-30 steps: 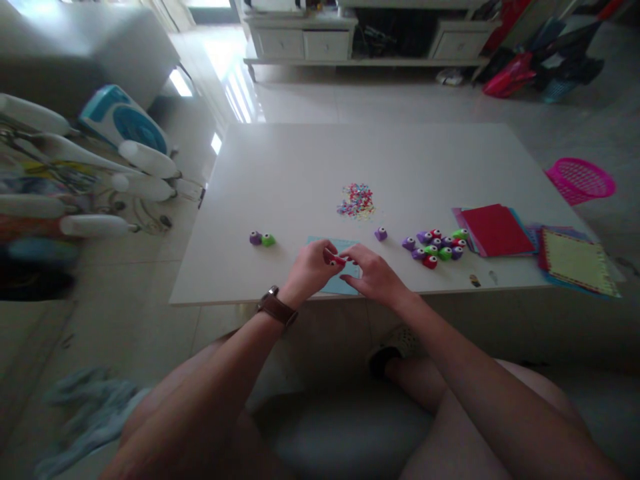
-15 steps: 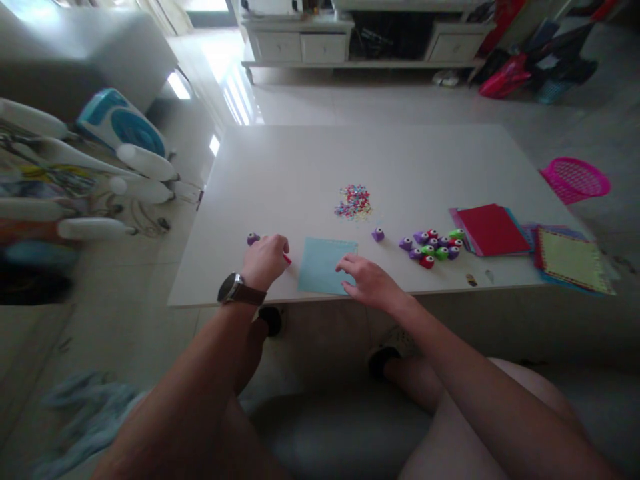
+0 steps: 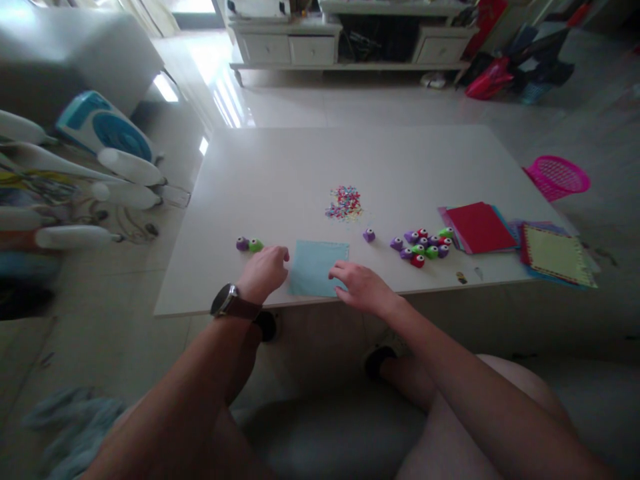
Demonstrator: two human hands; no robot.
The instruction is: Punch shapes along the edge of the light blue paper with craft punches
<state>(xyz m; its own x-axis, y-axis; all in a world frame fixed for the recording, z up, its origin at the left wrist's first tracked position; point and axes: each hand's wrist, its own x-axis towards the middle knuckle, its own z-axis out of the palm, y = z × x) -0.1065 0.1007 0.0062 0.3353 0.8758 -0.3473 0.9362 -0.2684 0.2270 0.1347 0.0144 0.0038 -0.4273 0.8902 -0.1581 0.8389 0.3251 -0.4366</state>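
Note:
My left hand (image 3: 263, 272), with a brown watch (image 3: 227, 303) on the wrist, rests curled on the white table (image 3: 300, 167), just left of a light blue paper square (image 3: 315, 263). The red punch it carried is out of sight under its fingers. A purple punch (image 3: 243, 244) and a green punch (image 3: 255, 245) sit just beyond its knuckles. My right hand (image 3: 363, 288) lies flat with fingers apart on the blue square's near right corner.
A pile of coloured confetti (image 3: 344, 203) lies past the square, with a lone purple punch (image 3: 369, 235) and a cluster of small punches (image 3: 425, 243) to the right. Further right are stacked coloured sheets (image 3: 477, 227), a yellow-green sheet (image 3: 555, 255) and a pink basket (image 3: 556, 177) on the floor.
Both hands were together over the blue square holding a red punch. My left hand carried it left towards the purple and green punches; my right hand settled flat on the paper.

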